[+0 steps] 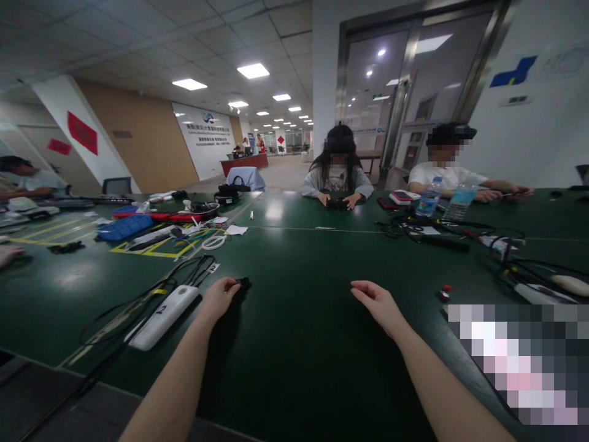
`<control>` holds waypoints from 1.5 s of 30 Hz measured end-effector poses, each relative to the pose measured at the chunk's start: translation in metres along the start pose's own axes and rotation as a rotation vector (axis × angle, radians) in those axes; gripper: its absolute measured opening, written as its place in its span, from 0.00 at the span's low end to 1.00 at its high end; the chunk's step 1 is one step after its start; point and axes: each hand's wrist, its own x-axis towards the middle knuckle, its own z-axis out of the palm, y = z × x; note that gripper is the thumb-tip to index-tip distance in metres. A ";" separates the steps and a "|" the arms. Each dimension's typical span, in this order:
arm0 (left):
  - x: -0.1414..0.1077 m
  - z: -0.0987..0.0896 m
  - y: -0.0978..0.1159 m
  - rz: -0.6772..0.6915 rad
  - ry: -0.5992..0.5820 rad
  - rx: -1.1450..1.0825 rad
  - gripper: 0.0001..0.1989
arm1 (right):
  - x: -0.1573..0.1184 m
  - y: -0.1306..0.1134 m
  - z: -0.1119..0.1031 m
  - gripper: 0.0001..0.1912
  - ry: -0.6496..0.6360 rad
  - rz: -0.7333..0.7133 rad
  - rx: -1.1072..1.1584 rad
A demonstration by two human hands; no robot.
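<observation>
My left hand point(221, 299) is closed in a pinch at a small black object point(244, 283) on the green table. Its dark, lumpy shape sticks out past my fingertips, too small to name. My right hand point(375, 301) hovers over the table to the right, with nothing visible in it. Its fingers are extended, thumb and forefinger slightly apart. Left of my left forearm lies a white power strip point(163, 316) marked "2", with black cables point(151, 298) looped around it.
A blue tray point(124, 228), yellow tape and loose wires lie at the left. Opposite, a person point(337, 166) handles a dark object; another person sits further right. Water bottles point(429, 197), cables, a small red-topped item point(444, 293) and a blurred-out device point(515, 368) occupy the right side.
</observation>
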 end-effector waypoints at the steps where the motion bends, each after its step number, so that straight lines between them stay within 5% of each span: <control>1: 0.000 0.000 0.000 -0.005 0.000 0.000 0.12 | 0.000 0.000 0.000 0.14 -0.001 0.003 -0.004; 24: -0.001 0.001 0.005 0.074 0.010 0.163 0.10 | 0.000 0.002 0.000 0.13 0.002 0.022 -0.009; 45: -0.002 -0.001 0.005 0.036 0.003 0.093 0.11 | 0.001 0.004 -0.002 0.14 -0.002 0.021 -0.014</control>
